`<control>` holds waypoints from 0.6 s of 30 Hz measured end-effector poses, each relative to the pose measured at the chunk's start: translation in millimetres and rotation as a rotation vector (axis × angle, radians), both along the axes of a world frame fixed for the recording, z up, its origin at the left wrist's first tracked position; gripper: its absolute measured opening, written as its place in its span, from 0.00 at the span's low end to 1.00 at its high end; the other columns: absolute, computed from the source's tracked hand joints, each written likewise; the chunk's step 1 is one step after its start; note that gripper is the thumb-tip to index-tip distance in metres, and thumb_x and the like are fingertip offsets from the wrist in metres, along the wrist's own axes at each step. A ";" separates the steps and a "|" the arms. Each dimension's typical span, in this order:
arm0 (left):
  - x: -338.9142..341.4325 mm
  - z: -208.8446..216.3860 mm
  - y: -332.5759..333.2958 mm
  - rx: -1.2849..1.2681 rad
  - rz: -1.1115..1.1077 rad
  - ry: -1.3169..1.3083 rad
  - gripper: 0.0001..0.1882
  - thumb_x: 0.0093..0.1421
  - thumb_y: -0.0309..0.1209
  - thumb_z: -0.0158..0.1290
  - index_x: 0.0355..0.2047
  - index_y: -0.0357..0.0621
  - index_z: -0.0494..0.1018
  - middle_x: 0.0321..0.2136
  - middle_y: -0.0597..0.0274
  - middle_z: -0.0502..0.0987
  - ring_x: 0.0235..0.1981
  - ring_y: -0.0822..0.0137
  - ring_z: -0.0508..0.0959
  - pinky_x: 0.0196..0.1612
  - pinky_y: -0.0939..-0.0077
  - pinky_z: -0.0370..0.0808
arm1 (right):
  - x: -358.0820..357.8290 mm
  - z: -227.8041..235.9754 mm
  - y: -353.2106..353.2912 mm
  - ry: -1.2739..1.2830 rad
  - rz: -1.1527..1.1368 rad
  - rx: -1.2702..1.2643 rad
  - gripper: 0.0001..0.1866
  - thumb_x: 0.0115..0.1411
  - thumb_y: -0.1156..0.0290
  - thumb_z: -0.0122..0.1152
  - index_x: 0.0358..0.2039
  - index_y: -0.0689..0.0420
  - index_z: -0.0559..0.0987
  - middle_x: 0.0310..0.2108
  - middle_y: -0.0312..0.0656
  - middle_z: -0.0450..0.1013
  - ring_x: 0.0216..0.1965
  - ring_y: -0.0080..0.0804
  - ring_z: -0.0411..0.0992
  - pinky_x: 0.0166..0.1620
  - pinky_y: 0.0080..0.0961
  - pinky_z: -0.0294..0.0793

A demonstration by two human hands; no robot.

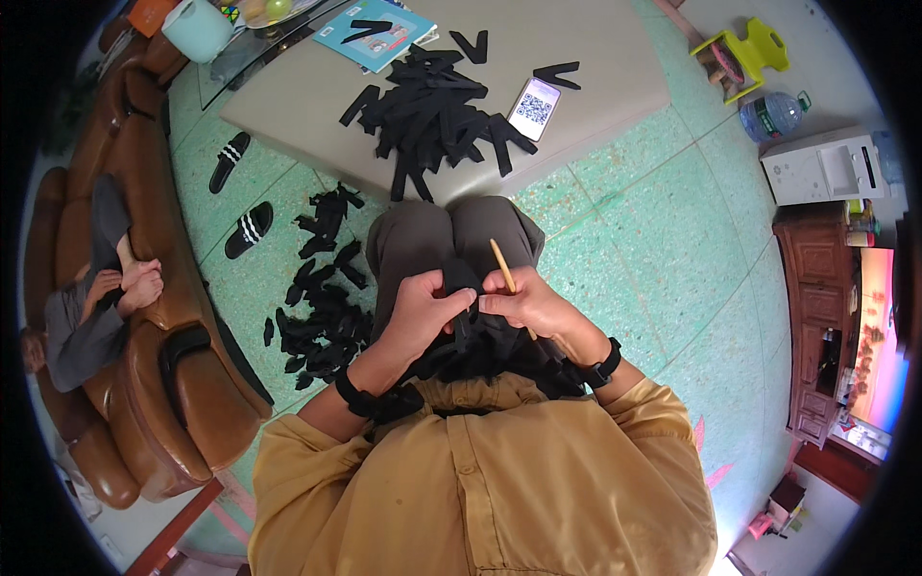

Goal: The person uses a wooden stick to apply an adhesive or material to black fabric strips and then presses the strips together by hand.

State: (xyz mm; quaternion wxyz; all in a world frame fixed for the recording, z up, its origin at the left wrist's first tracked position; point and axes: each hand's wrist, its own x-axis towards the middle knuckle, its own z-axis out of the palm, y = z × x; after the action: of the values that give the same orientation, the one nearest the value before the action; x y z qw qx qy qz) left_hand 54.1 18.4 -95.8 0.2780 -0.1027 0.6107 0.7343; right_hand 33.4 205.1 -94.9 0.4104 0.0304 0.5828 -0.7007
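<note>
Above my lap, my left hand (424, 309) is closed on a black fabric strip (462, 276), the thumb pressing on its face. My right hand (528, 305) is closed round a thin wooden stick (501, 261), which slants up past the knuckles. Its thumb and fingertip meet the strip's right edge, close to the left thumb. More dark cloth lies on my lap under the hands, hard to tell apart from the trousers. In front of my knees, a heap of folded black strips (427, 110) covers part of the beige padded table (605, 67).
Small black cloth pieces (322, 326) are scattered on the green floor at left, near two slippers (250, 230). A phone (534, 108) and a blue book (384, 48) lie on the table. Another person (91, 317) sits on the brown sofa (173, 403).
</note>
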 end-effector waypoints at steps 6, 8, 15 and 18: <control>-19.2 5.6 -14.8 0.105 -0.273 -0.160 0.07 0.52 0.30 0.57 0.27 0.39 0.74 0.20 0.67 0.74 0.19 0.78 0.72 0.20 0.86 0.67 | -4.8 -4.3 8.3 -0.090 0.096 -0.052 0.07 0.53 0.72 0.61 0.21 0.57 0.74 0.13 0.25 0.58 0.11 0.11 0.51 0.15 0.13 0.45; -19.6 4.8 -15.2 0.129 -0.295 -0.133 0.06 0.53 0.29 0.56 0.27 0.39 0.74 0.21 0.66 0.75 0.19 0.78 0.72 0.21 0.86 0.68 | -6.0 -5.9 12.3 -0.145 0.087 -0.072 0.07 0.53 0.71 0.61 0.21 0.57 0.74 0.13 0.25 0.60 0.11 0.10 0.51 0.14 0.12 0.46; -6.3 2.6 -3.4 0.148 -0.138 0.011 0.05 0.55 0.28 0.54 0.26 0.40 0.74 0.21 0.68 0.74 0.18 0.80 0.70 0.19 0.88 0.66 | 1.7 -8.6 14.2 -0.215 0.000 -0.091 0.09 0.53 0.70 0.63 0.21 0.58 0.74 0.13 0.26 0.58 0.10 0.11 0.49 0.14 0.13 0.43; -0.1 2.4 5.2 0.158 -0.034 -0.003 0.05 0.55 0.28 0.54 0.25 0.41 0.74 0.19 0.70 0.73 0.16 0.82 0.68 0.18 0.88 0.63 | 5.2 -9.0 13.9 -0.156 -0.042 -0.109 0.09 0.54 0.70 0.62 0.20 0.58 0.74 0.13 0.26 0.58 0.11 0.11 0.49 0.14 0.13 0.44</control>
State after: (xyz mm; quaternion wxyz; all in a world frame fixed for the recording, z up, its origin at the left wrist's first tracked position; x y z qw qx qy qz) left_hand 54.0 23.7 -93.5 0.2987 -0.0713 0.5521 0.7751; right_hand 38.5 219.0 -103.9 0.4409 0.0745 0.5094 -0.7352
